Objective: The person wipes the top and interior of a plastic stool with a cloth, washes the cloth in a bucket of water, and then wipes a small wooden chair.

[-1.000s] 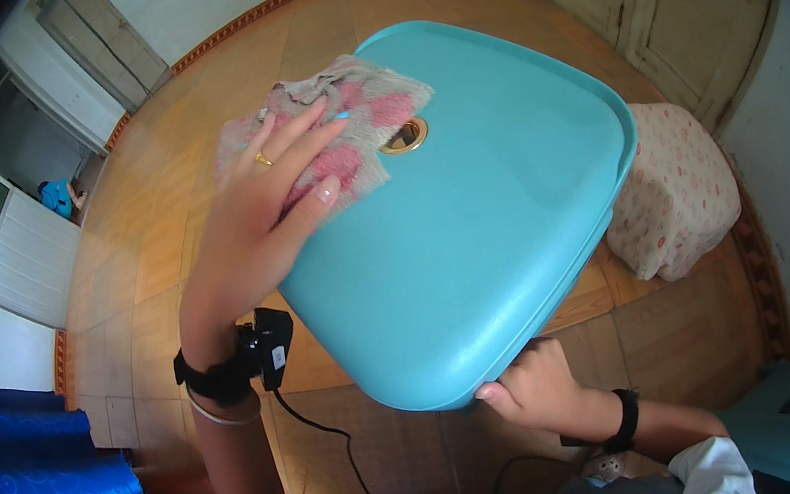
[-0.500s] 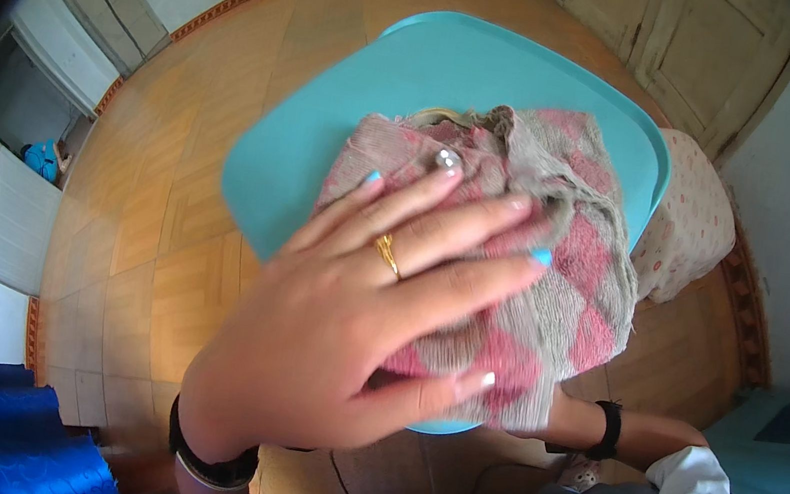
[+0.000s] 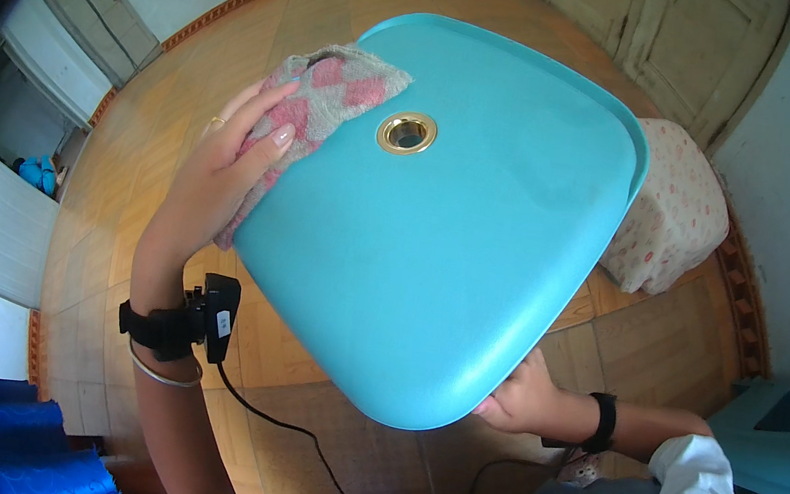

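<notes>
Turquoise panel (image 3: 457, 236), raised above the floor (image 3: 180, 156), is probably light, stiff, slippery and best taken by its rim: left hand (image 3: 215, 161), grip half-curled, holds a soft cloth (image 3: 335, 97) at its left edge; right hand (image 3: 523, 397), partly hidden, is closed round the lower-right edge.

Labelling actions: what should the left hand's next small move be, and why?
Probably slide the cloth rightward across the teal panel: the left hand has it at the left edge, most of the panel lies uncovered, the right hand grips the near edge.
</notes>
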`<state>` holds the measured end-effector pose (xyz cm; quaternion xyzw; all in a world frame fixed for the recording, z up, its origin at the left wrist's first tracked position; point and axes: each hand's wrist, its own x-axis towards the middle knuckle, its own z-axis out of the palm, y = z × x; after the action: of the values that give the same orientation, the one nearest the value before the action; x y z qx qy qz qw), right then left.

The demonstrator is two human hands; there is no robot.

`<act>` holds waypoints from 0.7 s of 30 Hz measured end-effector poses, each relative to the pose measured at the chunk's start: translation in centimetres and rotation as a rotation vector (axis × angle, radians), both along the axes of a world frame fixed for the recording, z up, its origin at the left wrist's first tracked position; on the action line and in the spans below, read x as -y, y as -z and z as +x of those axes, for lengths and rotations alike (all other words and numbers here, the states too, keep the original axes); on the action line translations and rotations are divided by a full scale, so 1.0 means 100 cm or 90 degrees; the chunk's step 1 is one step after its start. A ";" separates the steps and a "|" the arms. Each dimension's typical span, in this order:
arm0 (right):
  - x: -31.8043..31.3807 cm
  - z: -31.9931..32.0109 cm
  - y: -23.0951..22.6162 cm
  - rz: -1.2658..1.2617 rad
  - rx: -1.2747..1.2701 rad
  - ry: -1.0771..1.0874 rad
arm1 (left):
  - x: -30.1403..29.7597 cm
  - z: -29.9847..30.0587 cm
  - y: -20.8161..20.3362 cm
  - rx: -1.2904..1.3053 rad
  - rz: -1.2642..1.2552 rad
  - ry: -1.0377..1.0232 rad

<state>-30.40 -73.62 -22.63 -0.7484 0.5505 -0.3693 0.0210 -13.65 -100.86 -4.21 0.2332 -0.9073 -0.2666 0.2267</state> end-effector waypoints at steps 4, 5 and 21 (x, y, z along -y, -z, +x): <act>0.007 -0.012 0.001 0.045 -0.021 -0.080 | 0.009 0.001 -0.002 0.027 0.186 -0.062; 0.009 -0.013 -0.001 0.064 -0.010 -0.090 | 0.012 0.005 -0.002 0.037 0.206 -0.073; -0.023 -0.068 -0.127 0.789 -0.231 -0.027 | -0.113 0.189 0.068 -0.166 0.528 -0.483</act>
<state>-37.17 -71.31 -9.90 -0.6587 0.6418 0.1500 0.3630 5.26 -89.58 -11.02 0.5770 -0.5441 -0.5268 0.3059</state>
